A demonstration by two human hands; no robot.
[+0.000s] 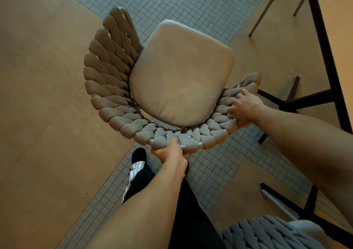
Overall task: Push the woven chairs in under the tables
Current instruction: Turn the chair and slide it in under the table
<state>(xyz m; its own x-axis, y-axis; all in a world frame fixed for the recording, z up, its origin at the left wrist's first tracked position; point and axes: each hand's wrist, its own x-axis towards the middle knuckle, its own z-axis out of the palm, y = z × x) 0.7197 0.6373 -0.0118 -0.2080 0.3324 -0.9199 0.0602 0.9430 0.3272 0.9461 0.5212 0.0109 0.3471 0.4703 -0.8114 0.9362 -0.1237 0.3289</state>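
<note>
Head view: both my hands, left (170, 152) & right (245, 106), clench the chair (122, 103) rim w/ seat skewed to the surface (338, 44), so pushing now could knock its black leg (305, 96).

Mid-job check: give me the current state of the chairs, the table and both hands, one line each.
Beige woven chair: out from the table, seat free, gripped by its woven back.
Left hand: grips the chair's back rim.
Right hand: grips the rim nearer the table.
Table: at right, nothing visible on its top.
Grey woven chair: bottom right, beside the table, untouched.
</note>
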